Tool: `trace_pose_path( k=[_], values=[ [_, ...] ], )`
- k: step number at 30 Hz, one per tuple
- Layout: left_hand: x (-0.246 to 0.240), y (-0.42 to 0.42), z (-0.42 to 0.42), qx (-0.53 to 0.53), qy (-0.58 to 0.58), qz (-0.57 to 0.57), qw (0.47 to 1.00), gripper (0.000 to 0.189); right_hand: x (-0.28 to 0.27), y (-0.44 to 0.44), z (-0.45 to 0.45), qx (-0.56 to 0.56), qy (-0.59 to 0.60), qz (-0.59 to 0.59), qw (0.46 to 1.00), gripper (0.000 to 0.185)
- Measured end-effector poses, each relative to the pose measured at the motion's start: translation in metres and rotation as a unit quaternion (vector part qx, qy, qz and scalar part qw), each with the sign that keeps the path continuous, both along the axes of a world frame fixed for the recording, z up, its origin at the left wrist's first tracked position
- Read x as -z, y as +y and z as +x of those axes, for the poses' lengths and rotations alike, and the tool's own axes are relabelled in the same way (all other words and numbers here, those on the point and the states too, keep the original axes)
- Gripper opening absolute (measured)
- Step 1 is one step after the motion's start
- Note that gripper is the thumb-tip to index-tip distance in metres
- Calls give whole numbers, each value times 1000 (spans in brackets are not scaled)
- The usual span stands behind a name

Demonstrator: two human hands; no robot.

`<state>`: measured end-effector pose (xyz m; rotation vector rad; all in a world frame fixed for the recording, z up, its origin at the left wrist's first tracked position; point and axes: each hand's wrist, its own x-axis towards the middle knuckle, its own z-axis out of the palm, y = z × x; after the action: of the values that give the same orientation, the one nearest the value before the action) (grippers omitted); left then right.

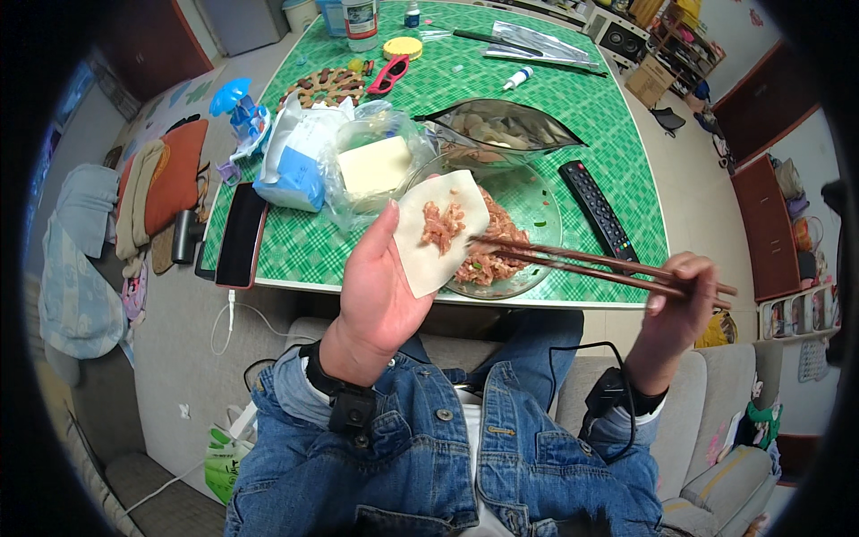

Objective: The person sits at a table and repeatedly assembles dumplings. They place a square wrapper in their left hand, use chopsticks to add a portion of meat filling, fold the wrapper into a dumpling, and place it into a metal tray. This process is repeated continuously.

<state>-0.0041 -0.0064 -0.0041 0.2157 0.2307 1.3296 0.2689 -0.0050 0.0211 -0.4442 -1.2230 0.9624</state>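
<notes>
A pale dough wrapper (419, 275) lies across the palm and fingers of my left hand (376, 288). Some raw minced meat (443, 226) sits on the wrapper. My right hand (684, 315) grips a pair of brown wooden chopsticks (590, 262), whose blurred tips are at the wrapper's right edge. Below and behind them, a clear glass bowl (547, 201) contains more minced meat filling (500, 258) with green bits; the wrapper hides part of it. Behind the wrapper, a stack of square wrappers (374, 164) rests in a clear plastic bag (419, 137).
An open pouch (510, 134) stands behind the bowl. To its right lies a black remote control (597, 208). A tissue pack (295, 161) and a cabled phone (240, 235) are on the left. Farther back are pink sunglasses (389, 74) and a plastic bottle (361, 27).
</notes>
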Motion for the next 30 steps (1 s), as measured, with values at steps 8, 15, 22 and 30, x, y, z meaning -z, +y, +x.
trace_pose_path(
  k=[8,15,22,30],
  values=[
    [1,-1,-1,-2,7,-9,1000,44,8,14,-4,6,101,-65,993,32],
    [0,1,-8,-66,11,2,998,43,-5,-3,-28,20,-542,181,820,16],
    [0,2,-6,-38,1,-5,999,43,-43,-33,-4,106,-382,154,905,32],
    [-5,-4,4,28,4,12,1000,45,-1,-6,-16,-18,-57,29,998,31]
  ],
)
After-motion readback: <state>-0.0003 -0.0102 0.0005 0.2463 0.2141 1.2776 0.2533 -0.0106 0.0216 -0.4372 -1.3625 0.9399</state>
